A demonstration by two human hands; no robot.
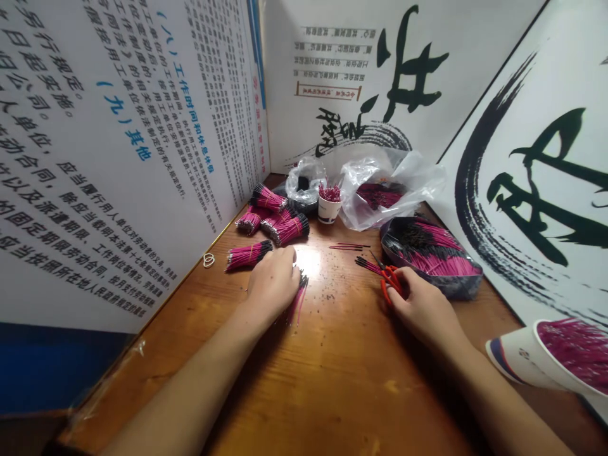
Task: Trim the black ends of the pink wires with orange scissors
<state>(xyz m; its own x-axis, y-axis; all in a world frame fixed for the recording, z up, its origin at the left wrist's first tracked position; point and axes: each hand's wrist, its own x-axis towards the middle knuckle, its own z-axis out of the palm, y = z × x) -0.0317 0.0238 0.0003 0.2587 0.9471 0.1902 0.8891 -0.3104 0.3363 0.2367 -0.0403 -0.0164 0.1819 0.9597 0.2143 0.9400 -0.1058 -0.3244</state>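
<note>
Left hand (272, 283) pins thin magenta wires (297, 301); right hand (424, 307) grips red-handled scissors (389, 285).

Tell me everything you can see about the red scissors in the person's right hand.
The small scissors have red, plastic-looking finger loops and thin dark blades pointing away from the person. The right hand's fingers curl over the loops, holding them tilted just beside a plastic bag of pink wires.

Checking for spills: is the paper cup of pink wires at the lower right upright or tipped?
Tipped: the paper cup lies on its side, its open mouth facing sideways with the pink wires showing.
</note>
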